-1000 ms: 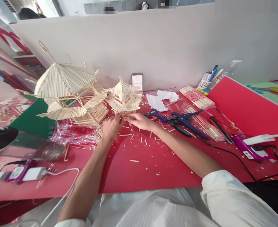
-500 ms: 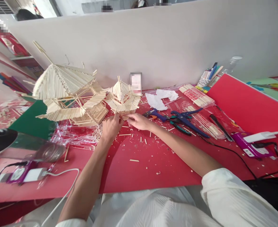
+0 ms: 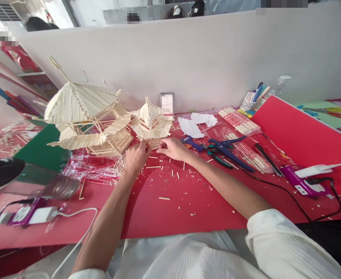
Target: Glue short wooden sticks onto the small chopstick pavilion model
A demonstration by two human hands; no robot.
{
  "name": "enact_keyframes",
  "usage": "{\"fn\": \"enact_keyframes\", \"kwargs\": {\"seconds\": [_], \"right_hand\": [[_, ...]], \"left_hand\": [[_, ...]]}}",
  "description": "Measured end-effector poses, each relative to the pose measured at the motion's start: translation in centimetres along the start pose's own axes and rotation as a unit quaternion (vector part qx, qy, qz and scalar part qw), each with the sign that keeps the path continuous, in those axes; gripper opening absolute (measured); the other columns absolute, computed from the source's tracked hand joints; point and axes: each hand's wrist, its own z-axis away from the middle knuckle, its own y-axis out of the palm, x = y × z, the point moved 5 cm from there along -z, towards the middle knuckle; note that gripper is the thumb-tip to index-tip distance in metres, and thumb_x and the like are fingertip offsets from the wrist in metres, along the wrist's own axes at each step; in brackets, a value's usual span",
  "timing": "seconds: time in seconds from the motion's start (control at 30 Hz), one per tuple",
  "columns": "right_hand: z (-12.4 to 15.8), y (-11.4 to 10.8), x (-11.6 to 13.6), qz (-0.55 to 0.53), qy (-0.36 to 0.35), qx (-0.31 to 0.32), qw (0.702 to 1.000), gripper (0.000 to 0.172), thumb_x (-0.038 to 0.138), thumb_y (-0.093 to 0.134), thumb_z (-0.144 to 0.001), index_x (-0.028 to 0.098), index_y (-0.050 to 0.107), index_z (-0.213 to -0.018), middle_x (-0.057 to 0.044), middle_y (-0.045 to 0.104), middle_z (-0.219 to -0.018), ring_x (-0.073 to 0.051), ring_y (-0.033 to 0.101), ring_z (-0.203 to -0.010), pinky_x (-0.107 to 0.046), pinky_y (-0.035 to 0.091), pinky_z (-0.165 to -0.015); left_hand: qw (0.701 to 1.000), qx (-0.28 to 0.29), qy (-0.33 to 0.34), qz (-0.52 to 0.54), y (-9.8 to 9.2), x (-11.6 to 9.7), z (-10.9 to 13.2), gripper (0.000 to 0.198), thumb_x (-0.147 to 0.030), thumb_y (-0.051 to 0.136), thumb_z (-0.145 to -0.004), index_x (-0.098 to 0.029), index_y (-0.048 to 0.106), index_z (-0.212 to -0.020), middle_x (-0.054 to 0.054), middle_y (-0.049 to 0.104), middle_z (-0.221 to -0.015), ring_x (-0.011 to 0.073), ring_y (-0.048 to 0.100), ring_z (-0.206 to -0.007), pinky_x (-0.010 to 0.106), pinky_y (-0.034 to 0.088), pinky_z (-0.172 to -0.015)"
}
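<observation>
A small pavilion model (image 3: 150,123) built of thin wooden sticks stands on the red table, its layered roofs rising to a point. At the front left of its base is my left hand (image 3: 137,155), with thumb and fingers pinched together against the lower edge. My right hand (image 3: 172,149) comes in from the right, fingers bent and closed by the front right of the base. Whatever lies between the fingertips of either hand is too small to make out. Left of the small model stands a much larger stick pavilion (image 3: 81,102) with a wide sloping roof.
On the right lie a blue glue gun (image 3: 195,144), blue-handled cutters (image 3: 231,154), packs of sticks (image 3: 240,121), a black pen (image 3: 267,159) and a purple power strip (image 3: 304,182). White tissue (image 3: 191,127) sits behind. Stick scraps litter the table (image 3: 187,217). A clear jar (image 3: 57,186) lies left.
My right hand has drawn slightly right, away from the left fingers, and its fingers are more bent. My left hand stays at the base. The view has shifted slightly.
</observation>
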Motion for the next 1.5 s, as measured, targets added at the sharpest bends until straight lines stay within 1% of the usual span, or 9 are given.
{"fn": "enact_keyframes", "kwargs": {"seconds": [0.13, 0.3, 0.37, 0.6, 0.83, 0.93, 1.1, 1.27, 1.5], "right_hand": [[0.1, -0.1, -0.6, 0.086, -0.019, -0.003, 0.996, 0.011, 0.025, 0.074, -0.095, 0.018, 0.075, -0.086, -0.001, 0.069, -0.074, -0.014, 0.058, -0.066, -0.025, 0.031, -0.063], [0.1, -0.8, -0.5, 0.104, -0.023, -0.007, 0.994, 0.044, 0.034, 0.052, -0.108, 0.016, 0.072, -0.074, -0.003, 0.071, -0.069, -0.014, 0.061, -0.063, -0.026, 0.035, -0.065], [0.1, -1.1, -0.4, 0.108, -0.011, -0.013, 0.994, 0.049, 0.036, 0.048, -0.109, 0.016, 0.069, -0.069, -0.003, 0.069, -0.066, -0.013, 0.061, -0.061, -0.026, 0.035, -0.064], [0.2, -1.5, -0.2, 0.112, -0.003, -0.017, 0.994, 0.046, 0.034, 0.046, -0.108, 0.016, 0.068, -0.072, -0.003, 0.067, -0.065, -0.013, 0.058, -0.059, -0.026, 0.03, -0.061], [0.1, -0.9, 0.1, 0.127, -0.042, 0.014, 0.991, 0.026, 0.025, 0.052, -0.104, 0.016, 0.07, -0.088, -0.005, 0.071, -0.082, -0.014, 0.058, -0.07, -0.027, 0.03, -0.065], [0.1, -0.4, -0.1, 0.143, -0.047, 0.033, 0.988, 0.022, 0.022, 0.053, -0.103, 0.017, 0.071, -0.092, -0.005, 0.073, -0.088, -0.015, 0.059, -0.074, -0.027, 0.03, -0.067], [0.3, -0.2, -0.1, 0.144, -0.057, 0.048, 0.987, 0.023, 0.022, 0.054, -0.102, 0.018, 0.072, -0.088, -0.005, 0.072, -0.082, -0.015, 0.058, -0.071, -0.029, 0.03, -0.065], [0.4, -0.2, -0.1, 0.147, -0.052, 0.053, 0.986, 0.026, 0.024, 0.053, -0.102, 0.017, 0.069, -0.083, -0.004, 0.07, -0.078, -0.014, 0.055, -0.067, -0.029, 0.028, -0.063], [0.4, -0.1, 0.1, 0.159, -0.04, 0.063, 0.984, 0.025, 0.024, 0.053, -0.102, 0.017, 0.067, -0.082, -0.004, 0.067, -0.076, -0.014, 0.053, -0.065, -0.029, 0.026, -0.062]], "left_hand": [[1.0, -0.009, 0.011, 0.0, 0.2, 0.1, 0.1, 0.026, -0.027, 0.047, -0.097, -0.018, 0.069, -0.108, 0.01, 0.078, -0.091, 0.022, 0.071, -0.077, 0.028, 0.049, -0.07], [1.0, -0.017, 0.007, -0.012, 0.2, 0.1, 0.1, 0.026, -0.03, 0.048, -0.098, -0.018, 0.07, -0.107, 0.009, 0.078, -0.088, 0.0224, 0.072, -0.075, 0.027, 0.046, -0.064], [1.0, -0.019, 0.006, -0.009, 0.3, 0.2, 0.0, 0.025, -0.03, 0.05, -0.097, -0.019, 0.07, -0.107, 0.009, 0.078, -0.088, 0.0225, 0.072, -0.076, 0.027, 0.046, -0.064], [1.0, -0.016, 0.01, 0.002, 0.5, 0.4, -0.1, 0.024, -0.029, 0.051, -0.097, -0.019, 0.07, -0.107, 0.008, 0.078, -0.089, 0.022, 0.072, -0.077, 0.027, 0.047, -0.067], [1.0, -0.004, 0.01, -0.001, 0.5, 0.4, -0.2, 0.023, -0.03, 0.051, -0.097, -0.02, 0.068, -0.108, 0.008, 0.078, -0.09, 0.0238, 0.073, -0.08, 0.029, 0.048, -0.068], [1.0, 0.0, 0.005, 0.007, 0.4, 0.4, -0.2, 0.022, -0.03, 0.052, -0.096, -0.02, 0.068, -0.107, 0.007, 0.079, -0.09, 0.0238, 0.073, -0.081, 0.029, 0.049, -0.07], [1.0, 0.004, -0.004, 0.031, 0.0, 0.5, 0.0, 0.019, -0.03, 0.056, -0.093, -0.021, 0.067, -0.106, 0.005, 0.078, -0.089, 0.0224, 0.073, -0.08, 0.029, 0.051, -0.072], [1.0, 0.021, 0.001, 0.022, -0.2, 0.4, 0.0, 0.019, -0.03, 0.057, -0.092, -0.022, 0.067, -0.105, 0.005, 0.078, -0.088, 0.0238, 0.073, -0.081, 0.03, 0.051, -0.071], [1.0, 0.013, 0.012, 0.006, 0.3, 0.3, -0.1, 0.022, -0.028, 0.053, -0.094, -0.02, 0.068, -0.106, 0.008, 0.078, -0.087, 0.024, 0.073, -0.081, 0.03, 0.051, -0.071]]}}
